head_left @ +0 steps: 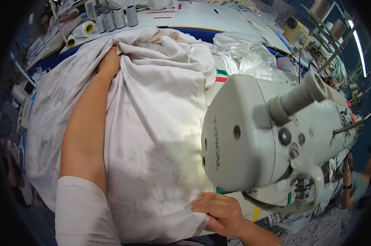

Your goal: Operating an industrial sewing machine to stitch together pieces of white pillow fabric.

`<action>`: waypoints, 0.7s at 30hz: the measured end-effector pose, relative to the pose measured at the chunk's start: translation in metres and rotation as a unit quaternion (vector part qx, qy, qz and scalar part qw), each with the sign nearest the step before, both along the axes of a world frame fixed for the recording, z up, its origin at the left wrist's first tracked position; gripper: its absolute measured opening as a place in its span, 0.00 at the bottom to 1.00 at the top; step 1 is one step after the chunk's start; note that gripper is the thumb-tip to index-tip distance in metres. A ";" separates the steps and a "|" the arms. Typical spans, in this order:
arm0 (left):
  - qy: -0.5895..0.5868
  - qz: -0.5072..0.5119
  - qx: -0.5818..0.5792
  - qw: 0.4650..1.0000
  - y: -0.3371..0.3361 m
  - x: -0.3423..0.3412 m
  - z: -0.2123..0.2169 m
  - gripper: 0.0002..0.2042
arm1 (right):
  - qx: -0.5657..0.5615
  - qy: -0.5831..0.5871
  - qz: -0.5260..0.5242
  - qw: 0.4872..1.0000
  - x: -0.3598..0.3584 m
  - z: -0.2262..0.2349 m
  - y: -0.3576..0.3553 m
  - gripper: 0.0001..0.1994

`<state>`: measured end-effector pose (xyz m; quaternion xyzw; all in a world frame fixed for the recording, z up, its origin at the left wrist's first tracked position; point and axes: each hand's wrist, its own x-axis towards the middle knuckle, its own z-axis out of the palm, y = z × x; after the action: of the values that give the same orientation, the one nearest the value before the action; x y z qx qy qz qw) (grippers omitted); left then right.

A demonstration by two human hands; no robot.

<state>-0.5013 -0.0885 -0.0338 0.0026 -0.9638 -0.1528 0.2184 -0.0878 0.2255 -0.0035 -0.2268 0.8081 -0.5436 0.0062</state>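
Observation:
A large piece of white fabric [152, 123] with a faint pattern spreads over the table and hangs toward me. My left arm stretches far across it, and my left hand [110, 62] is closed on a gathered fold near the far side; its fingertips are hidden in the cloth. Low in the picture, my right hand [221, 210] pinches the fabric's right edge, with fingers bent over it. Just beyond that hand stands the pale sewing machine head [242, 131], its lamp lighting the cloth on its left. The needle area is hidden behind the machine head.
Grey thread spools [120, 18] and yellow-centred cones [87, 28] stand at the far left. White cloth pieces [245, 53] lie heaped behind the machine. A thread stand [322, 24] rises at the far right. Another person [359, 180] is at the right edge.

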 end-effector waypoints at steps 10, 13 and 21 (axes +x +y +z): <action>0.098 -0.344 0.018 0.934 0.012 0.350 0.063 0.20 | 0.109 0.100 -0.034 0.988 0.060 -0.009 -0.021 0.13; 0.036 -0.418 0.105 0.902 -0.031 0.515 0.010 0.14 | 0.111 0.128 -0.037 0.985 0.063 -0.009 -0.034 0.13; 0.053 -0.042 0.097 0.993 -0.007 0.595 -0.098 0.09 | 0.127 0.142 -0.036 0.981 0.066 0.004 -0.051 0.13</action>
<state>0.0934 -0.0952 -0.1314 -0.0247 -0.9308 -0.2546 0.2611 -0.0217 0.1748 0.0000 -0.2699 0.8708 -0.3987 -0.0996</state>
